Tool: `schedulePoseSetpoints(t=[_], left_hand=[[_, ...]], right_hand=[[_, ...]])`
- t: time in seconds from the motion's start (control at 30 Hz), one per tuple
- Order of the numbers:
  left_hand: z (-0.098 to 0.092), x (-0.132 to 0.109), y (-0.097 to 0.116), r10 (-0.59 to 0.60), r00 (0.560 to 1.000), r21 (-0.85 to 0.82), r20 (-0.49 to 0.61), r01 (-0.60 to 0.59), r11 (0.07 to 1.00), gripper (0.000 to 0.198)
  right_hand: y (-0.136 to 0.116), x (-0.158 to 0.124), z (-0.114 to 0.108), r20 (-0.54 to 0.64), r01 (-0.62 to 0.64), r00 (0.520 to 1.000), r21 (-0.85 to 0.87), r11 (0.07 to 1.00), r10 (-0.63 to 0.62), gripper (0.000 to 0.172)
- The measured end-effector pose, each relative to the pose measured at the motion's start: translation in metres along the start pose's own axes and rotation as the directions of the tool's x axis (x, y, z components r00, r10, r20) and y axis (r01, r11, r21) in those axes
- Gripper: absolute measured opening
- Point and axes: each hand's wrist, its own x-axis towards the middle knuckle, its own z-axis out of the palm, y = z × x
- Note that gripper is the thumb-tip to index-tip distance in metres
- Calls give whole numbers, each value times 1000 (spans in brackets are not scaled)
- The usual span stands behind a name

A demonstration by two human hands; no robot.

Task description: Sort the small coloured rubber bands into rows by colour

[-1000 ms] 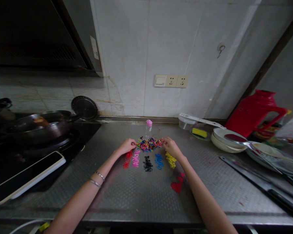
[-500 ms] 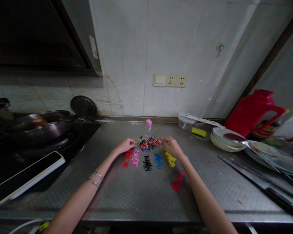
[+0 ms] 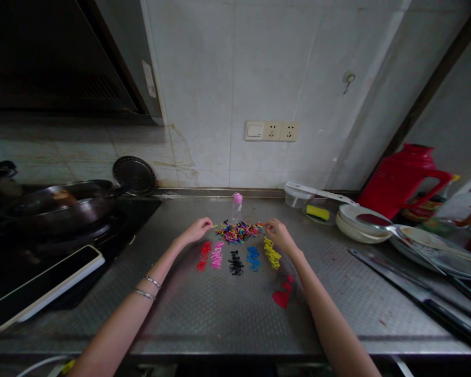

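A mixed heap of small coloured bands [image 3: 239, 231] lies on the metal counter. In front of it are separate piles: red [image 3: 204, 256], pink [image 3: 216, 255], black [image 3: 236, 263], blue [image 3: 253, 259] and yellow [image 3: 272, 253]. My left hand [image 3: 199, 229], left of the heap, pinches a small yellow band at its fingertips. At the heap's right edge my right hand [image 3: 277, 233] has its fingers pressed together; what they hold, if anything, is too small to name. A small clear bottle with a pink cap [image 3: 237, 205] stands behind the heap.
A red piece [image 3: 282, 294] lies near my right forearm. On the left are a phone [image 3: 47, 285] and a pan [image 3: 66, 207]. To the right are a yellow sponge [image 3: 317, 212], bowls [image 3: 361, 230], a red thermos [image 3: 404, 178] and long-handled utensils [image 3: 396, 283].
My left hand has moved slightly left and up, away from the heap, and a yellow band now shows at its fingertips. My right hand has hardly moved.
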Motion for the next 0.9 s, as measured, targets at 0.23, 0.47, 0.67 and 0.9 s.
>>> schedulePoseSetpoints(t=[0.23, 0.47, 0.67, 0.9], left_hand=[[22, 23, 44, 166, 986, 48, 12, -166, 985, 16], [85, 48, 104, 334, 922, 168, 196, -367, 915, 18], [120, 56, 112, 347, 900, 222, 263, -406, 887, 15], [107, 52, 106, 348, 920, 177, 179, -378, 909, 22]], right_hand=[[4, -2, -7, -27, -95, 995, -50, 994, 94, 23], [10, -6, -11, -43, -167, 986, -89, 982, 164, 23], [14, -8, -10, -60, -172, 984, -89, 981, 167, 23], [17, -6, -9, -43, -162, 986, -82, 983, 159, 23]])
